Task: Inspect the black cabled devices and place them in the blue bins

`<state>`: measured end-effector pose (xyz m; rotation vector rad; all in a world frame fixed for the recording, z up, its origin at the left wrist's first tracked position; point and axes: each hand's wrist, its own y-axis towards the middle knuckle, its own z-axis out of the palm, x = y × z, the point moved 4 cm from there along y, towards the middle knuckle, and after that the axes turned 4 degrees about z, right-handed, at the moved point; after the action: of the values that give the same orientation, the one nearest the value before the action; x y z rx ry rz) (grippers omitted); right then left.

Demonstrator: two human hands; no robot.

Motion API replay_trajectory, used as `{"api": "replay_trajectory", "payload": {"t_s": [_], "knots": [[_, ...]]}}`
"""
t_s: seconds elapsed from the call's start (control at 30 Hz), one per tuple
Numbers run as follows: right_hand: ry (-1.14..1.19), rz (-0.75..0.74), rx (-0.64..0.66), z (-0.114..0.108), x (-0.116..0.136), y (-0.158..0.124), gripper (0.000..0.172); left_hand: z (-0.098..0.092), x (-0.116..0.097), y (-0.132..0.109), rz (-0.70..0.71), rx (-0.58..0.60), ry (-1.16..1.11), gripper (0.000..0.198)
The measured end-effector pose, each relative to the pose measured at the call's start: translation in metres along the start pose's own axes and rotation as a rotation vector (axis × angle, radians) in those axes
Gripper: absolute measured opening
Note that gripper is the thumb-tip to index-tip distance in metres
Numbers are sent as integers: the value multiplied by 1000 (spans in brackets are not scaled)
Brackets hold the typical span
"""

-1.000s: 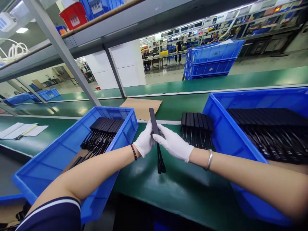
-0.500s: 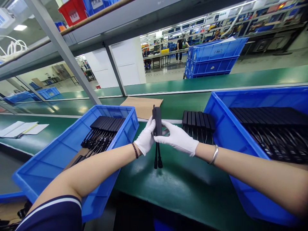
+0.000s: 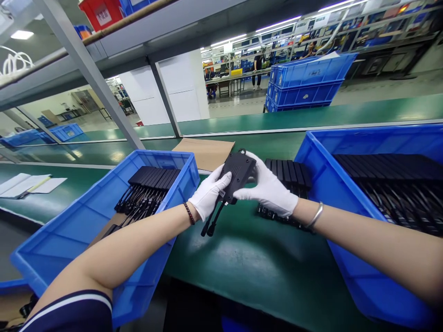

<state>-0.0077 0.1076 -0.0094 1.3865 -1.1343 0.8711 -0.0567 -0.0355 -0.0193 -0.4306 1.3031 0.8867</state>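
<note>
A flat black power adapter [image 3: 240, 174] with screws in its broad face is held up above the green bench. Two short cables with plug ends [image 3: 211, 227] hang from its lower end. My left hand [image 3: 210, 191], in a white glove, grips its left side with the thumb on the face. My right hand [image 3: 272, 186], also gloved, curls around the right edge; its fingers are partly hidden behind the adapter, and the thumb is by the lower corner. Just beyond my right hand, a row of similar black adapters [image 3: 289, 173] stands on the bench.
A blue crate [image 3: 192, 177] on the left holds several adapters with cables, over cardboard. Another blue crate [image 3: 316, 161] on the right holds a long row. Brown cardboard [image 3: 204, 152] lies behind my hands. A metal post [image 3: 86, 69] and an overhead shelf frame the bench.
The adapter has turned from its narrow edge to show its broad face, tilting right at the top. Its cables have swung left. My right hand has shifted slightly right.
</note>
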Motion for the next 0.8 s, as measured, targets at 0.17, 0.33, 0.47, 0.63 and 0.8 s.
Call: {"api": "replay_trajectory", "payload": {"t_s": [0.17,0.33,0.47,0.63,0.8], "knots": [[91,72,-198,-23,-9,14,63,-8,6,-3,-123,-72,19,58],[137,180,-303,-34,-20,19,55,-7,7,-8,-247,-105,87,61],[94,315,-331,-33,-27,17,38,-5,3,-9,-205,-89,168,70],[197,419,-139,-9,-34,9,44,-5,0,-6,-103,-172,235,68],[270,497,12,14,-36,-5,58,16,-8,-15,43,-15,217,79]]}}
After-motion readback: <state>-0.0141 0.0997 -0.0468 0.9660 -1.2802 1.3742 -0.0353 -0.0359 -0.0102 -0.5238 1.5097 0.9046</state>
